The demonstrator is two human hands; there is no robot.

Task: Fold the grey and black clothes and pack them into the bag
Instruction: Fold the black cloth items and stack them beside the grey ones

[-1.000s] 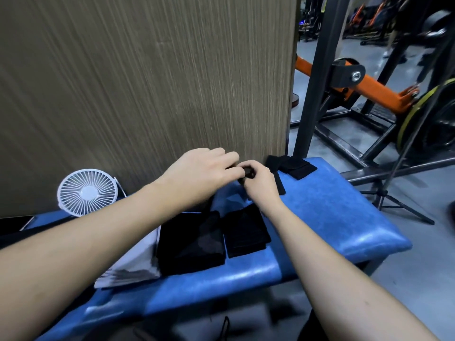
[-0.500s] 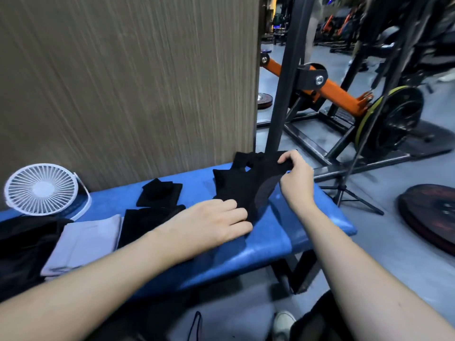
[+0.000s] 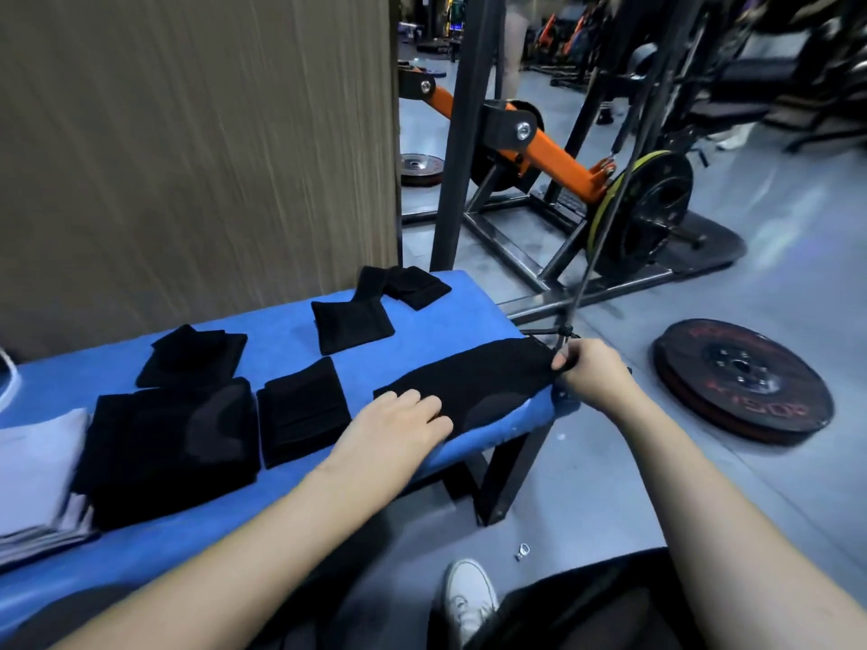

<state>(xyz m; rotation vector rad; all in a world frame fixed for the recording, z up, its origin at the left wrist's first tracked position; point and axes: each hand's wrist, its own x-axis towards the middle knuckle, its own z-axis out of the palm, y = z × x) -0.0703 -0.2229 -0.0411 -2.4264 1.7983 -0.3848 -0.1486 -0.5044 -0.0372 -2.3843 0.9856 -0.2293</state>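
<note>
A long black garment [image 3: 488, 377] lies stretched across the right end of the blue bench [image 3: 422, 321]. My left hand [image 3: 399, 422] presses flat on its left end. My right hand [image 3: 593, 375] pinches its right end just past the bench edge. Several folded black pieces sit on the bench: a large one [image 3: 169, 443], a smaller one [image 3: 302, 410], one behind [image 3: 194, 356], one further back [image 3: 352, 323] and one at the far corner [image 3: 413, 283]. A folded grey cloth [image 3: 33, 471] lies at the far left. No bag is in view.
A wooden panel [image 3: 197, 133] rises behind the bench. To the right stand a steel frame [image 3: 462, 133] with an orange arm [image 3: 558, 157], a loaded weight plate [image 3: 642, 208] and a plate on the floor [image 3: 741, 380]. My white shoe [image 3: 469, 598] is below.
The black garment, lifted half a second ago at the bench's back corner, now lies pulled out flat along the front right edge. My right hand moved right and down; the view shifted right.
</note>
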